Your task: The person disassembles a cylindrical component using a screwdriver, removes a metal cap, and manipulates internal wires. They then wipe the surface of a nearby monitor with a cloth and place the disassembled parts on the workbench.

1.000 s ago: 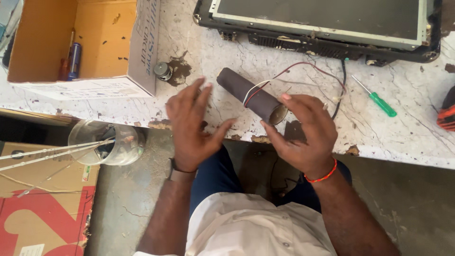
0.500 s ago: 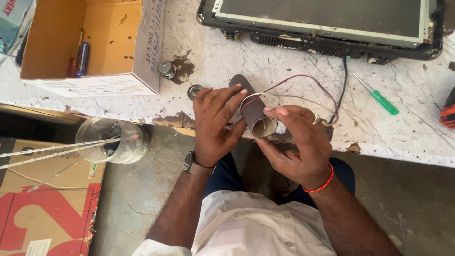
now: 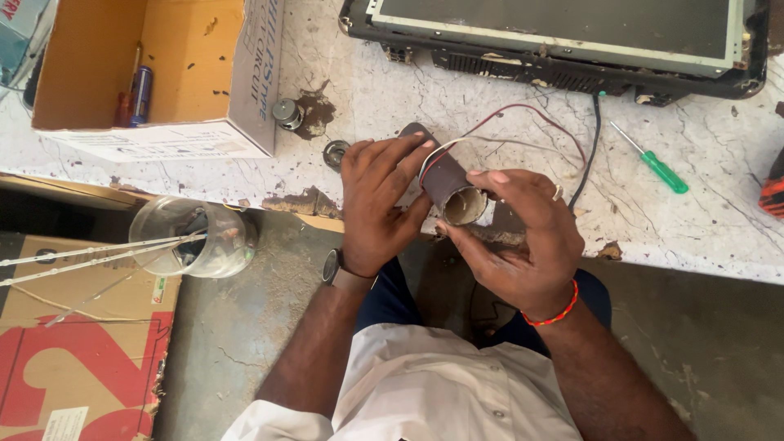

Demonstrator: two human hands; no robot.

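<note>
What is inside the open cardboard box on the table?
Inside the cardboard box, a blue cylinder and a red-handled tool lean in the left corner. The near wall hides the floor's front strip.

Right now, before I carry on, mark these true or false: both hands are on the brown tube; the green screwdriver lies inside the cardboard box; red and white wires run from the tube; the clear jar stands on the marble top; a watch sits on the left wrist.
1. Both hands are on the brown tube: true. The left hand and right hand hold it together.
2. The green screwdriver lies inside the cardboard box: false. It lies on the marble top, right of the hands.
3. Red and white wires run from the tube: true.
4. The clear jar stands on the marble top: false. It sits below the top's edge, at the left.
5. A watch sits on the left wrist: true.
</note>
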